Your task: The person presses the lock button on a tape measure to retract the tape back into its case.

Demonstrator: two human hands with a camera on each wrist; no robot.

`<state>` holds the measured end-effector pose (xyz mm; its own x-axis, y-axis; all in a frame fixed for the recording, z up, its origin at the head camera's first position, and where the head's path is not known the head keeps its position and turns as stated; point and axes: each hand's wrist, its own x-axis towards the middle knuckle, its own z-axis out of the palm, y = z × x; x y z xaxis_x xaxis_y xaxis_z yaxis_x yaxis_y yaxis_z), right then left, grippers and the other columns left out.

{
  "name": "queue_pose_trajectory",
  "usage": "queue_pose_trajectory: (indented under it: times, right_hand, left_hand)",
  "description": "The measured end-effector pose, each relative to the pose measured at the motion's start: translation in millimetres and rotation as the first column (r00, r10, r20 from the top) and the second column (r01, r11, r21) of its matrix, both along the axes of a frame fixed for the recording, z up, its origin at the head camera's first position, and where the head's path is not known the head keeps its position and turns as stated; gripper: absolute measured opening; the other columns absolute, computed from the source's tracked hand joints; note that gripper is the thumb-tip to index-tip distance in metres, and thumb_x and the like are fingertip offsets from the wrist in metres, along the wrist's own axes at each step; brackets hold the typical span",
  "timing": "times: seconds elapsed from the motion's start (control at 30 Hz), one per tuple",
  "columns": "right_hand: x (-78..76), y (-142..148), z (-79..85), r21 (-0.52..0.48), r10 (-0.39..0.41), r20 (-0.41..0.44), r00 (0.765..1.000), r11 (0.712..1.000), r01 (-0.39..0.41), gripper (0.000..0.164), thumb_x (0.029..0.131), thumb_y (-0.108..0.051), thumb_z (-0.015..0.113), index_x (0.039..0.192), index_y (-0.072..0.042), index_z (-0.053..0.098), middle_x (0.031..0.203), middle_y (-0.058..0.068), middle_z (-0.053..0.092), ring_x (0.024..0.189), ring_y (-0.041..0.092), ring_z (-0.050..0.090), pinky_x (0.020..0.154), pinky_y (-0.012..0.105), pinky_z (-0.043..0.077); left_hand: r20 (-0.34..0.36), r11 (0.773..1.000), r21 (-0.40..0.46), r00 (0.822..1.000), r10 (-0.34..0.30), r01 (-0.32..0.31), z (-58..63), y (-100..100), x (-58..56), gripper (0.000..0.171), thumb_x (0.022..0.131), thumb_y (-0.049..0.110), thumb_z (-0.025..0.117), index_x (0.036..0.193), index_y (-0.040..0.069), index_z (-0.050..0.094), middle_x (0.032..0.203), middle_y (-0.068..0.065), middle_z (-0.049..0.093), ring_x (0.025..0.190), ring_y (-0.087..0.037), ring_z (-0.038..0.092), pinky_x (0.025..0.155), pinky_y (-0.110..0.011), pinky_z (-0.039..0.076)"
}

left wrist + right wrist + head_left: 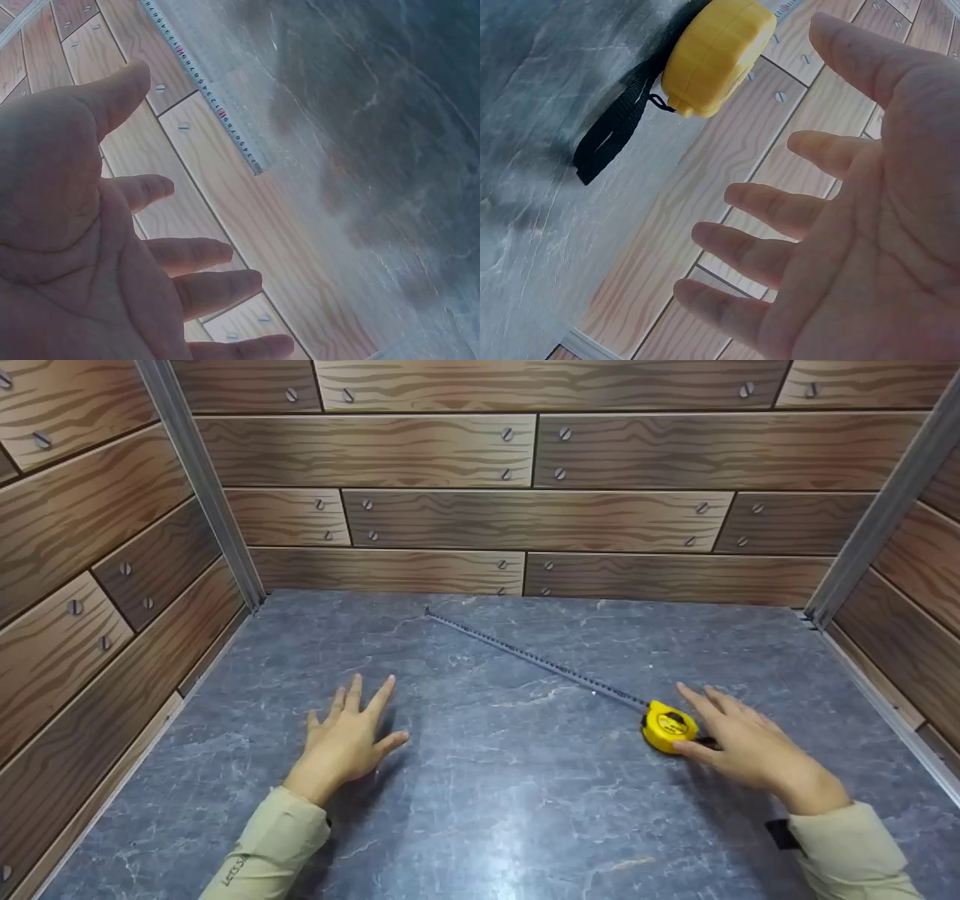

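A yellow tape measure (669,727) lies on the grey marbled table, its blade (536,659) drawn out toward the back left. In the right wrist view the yellow case (716,56) trails a black wrist strap (615,124). My right hand (750,742) is spread just right of the case, its thumb overlapping the case's edge in the head view; the right wrist view shows a gap between them. Left of the blade, my left hand (341,742) hovers with straight, spread fingers and holds nothing. The blade's end (255,166) shows beyond this hand in the left wrist view.
The table (480,780) has a glossy marbled top. Wood-plank patterned walls (525,450) enclose it at the back and both sides, with grey metal posts (206,480) at the back corners. A metal strip (892,720) runs along the right edge.
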<state>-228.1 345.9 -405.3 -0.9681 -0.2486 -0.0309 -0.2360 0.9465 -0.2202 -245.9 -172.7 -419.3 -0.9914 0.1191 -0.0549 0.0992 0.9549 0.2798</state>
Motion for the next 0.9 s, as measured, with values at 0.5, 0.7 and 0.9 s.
queue_pose_trajectory:
  times: [0.5, 0.7, 0.9]
  right_hand:
    - [-21.9, -14.0, -7.1, -0.001, 0.045, 0.01, 0.999, 0.999, -0.045, 0.084, 0.101, -0.05, 0.072, 0.165, -0.008, 0.038, 0.157, 0.039, 0.043, 0.135, 0.066, 0.048, 0.101, 0.082, 0.044]
    - [-27.7, -15.6, -12.1, -0.014, 0.071, 0.039, 0.997, 0.997, -0.071, 0.084, 0.1, -0.047, 0.075, 0.164, -0.007, 0.04, 0.149, 0.037, 0.05, 0.128, 0.059, 0.055, 0.098, 0.075, 0.05]
    - [-31.3, -17.0, -16.9, -0.03, 0.092, 0.039, 0.995, 0.995, -0.091, 0.082, 0.096, -0.041, 0.08, 0.16, -0.004, 0.045, 0.137, 0.033, 0.058, 0.12, 0.05, 0.061, 0.096, 0.069, 0.053]
  left_hand:
    - [0.037, 1.0, 0.018, 0.999, -0.016, 0.016, -3.5, -1.3, -5.4, 0.084, 0.104, 0.054, 0.065, 0.172, 0.032, 0.022, 0.178, -0.026, 0.016, 0.16, -0.056, 0.024, 0.12, -0.085, 0.021]
    - [0.046, 1.0, 0.018, 0.999, -0.024, 0.024, -6.0, -1.5, -9.6, 0.083, 0.104, 0.053, 0.065, 0.172, 0.03, 0.023, 0.176, -0.028, 0.019, 0.158, -0.057, 0.027, 0.12, -0.084, 0.024]
    - [0.059, 0.999, 0.019, 0.998, -0.031, 0.03, -7.6, -0.5, -12.0, 0.084, 0.104, 0.052, 0.065, 0.172, 0.03, 0.022, 0.176, -0.028, 0.02, 0.158, -0.057, 0.029, 0.12, -0.084, 0.025]
